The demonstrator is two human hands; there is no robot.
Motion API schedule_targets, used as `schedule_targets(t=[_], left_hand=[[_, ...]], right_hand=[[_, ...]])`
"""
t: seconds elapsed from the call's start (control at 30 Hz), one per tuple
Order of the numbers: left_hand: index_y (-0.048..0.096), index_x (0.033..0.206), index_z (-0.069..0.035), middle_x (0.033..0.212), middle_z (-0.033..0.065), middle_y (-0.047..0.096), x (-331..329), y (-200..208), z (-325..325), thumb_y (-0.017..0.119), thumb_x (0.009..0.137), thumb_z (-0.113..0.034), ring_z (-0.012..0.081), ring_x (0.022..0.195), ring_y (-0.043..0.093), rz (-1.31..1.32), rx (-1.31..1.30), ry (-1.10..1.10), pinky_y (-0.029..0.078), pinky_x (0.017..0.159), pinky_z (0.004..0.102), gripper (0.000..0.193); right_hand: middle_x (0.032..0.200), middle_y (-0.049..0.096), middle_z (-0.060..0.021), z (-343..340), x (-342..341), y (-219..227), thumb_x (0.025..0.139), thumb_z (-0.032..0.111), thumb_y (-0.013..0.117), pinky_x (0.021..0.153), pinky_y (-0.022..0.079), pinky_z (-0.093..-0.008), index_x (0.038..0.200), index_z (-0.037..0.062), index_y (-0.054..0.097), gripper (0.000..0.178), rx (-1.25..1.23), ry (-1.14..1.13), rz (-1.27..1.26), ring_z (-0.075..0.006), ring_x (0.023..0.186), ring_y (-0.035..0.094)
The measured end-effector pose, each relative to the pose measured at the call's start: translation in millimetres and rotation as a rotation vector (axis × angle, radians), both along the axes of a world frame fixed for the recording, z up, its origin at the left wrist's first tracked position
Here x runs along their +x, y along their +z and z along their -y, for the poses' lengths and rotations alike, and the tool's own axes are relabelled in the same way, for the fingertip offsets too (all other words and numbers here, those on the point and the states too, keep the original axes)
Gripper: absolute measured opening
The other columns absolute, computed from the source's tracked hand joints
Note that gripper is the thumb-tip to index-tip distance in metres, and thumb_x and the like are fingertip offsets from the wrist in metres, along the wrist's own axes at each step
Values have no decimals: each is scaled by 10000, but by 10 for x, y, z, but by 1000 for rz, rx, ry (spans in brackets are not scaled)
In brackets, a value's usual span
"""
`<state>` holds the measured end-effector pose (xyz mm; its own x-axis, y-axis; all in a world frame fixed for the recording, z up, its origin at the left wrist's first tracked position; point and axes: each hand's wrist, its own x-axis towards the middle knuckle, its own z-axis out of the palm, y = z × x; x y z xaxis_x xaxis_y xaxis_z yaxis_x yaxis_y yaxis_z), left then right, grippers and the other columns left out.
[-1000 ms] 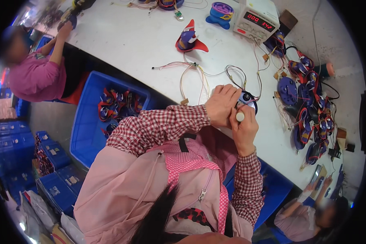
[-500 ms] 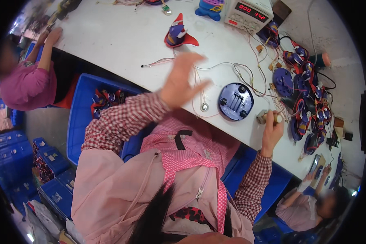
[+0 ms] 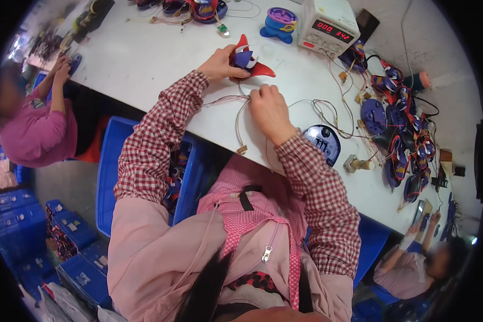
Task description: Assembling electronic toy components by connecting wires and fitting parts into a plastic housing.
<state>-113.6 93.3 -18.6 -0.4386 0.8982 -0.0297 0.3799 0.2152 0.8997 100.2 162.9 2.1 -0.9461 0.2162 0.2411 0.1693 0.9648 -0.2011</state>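
Note:
My left hand [image 3: 219, 64] is closed around the left side of a red, purple and white toy part [image 3: 261, 70] with pointed, wing-like flaps. My right hand [image 3: 271, 110], just below it, has its fingers pinched together at the thin wires [image 3: 225, 100] that trail from the toy part. One wire hangs down toward the table's near edge and ends in a small tan connector [image 3: 242, 149]. A round, dark purple plastic base [image 3: 330, 140] lies to the right, partly hidden behind my right sleeve. Beyond it stands a small metal piece with a cream cylinder [image 3: 364, 165].
A power supply [image 3: 327, 29] with a red display sits at the far side, beside a blue and purple round container [image 3: 279, 24]. Wired toy parts [image 3: 397, 115] crowd the right side. A blue bin [image 3: 108, 182] is below the table edge at left. Two people work nearby.
My left hand has moved up and taken hold of the toy part. My right hand has left the metal piece with the cream cylinder and moved left to the wires.

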Motion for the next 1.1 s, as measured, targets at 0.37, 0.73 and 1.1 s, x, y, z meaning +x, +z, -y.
schedule_targets(t=[0.37,0.73,1.1], left_hand=[[512,1136,19,1001,83,616,1023,489,196,822,664,-155,146,887,597,750,217,-65,483,813,279,591],[479,1171,29,1066,89,559,1972,246,-287,822,663,-117,148,971,564,575,66,-398,473,862,261,630],[569,1048,-22,1001,90,521,2189,226,-55,855,574,-264,156,948,511,275,253,-187,429,839,297,604]], right_hand=[[732,587,-43,-213,1077,549,827,139,675,582,428,-225,861,8,631,142,-1008,-347,-241,-80,651,537],[939,532,-124,-317,1890,169,750,75,672,848,396,-372,924,36,613,188,-176,-411,-359,-276,989,485],[1189,436,-167,-206,1708,159,758,69,673,840,447,-361,1135,2,504,419,-346,-392,-647,-300,1106,443]])
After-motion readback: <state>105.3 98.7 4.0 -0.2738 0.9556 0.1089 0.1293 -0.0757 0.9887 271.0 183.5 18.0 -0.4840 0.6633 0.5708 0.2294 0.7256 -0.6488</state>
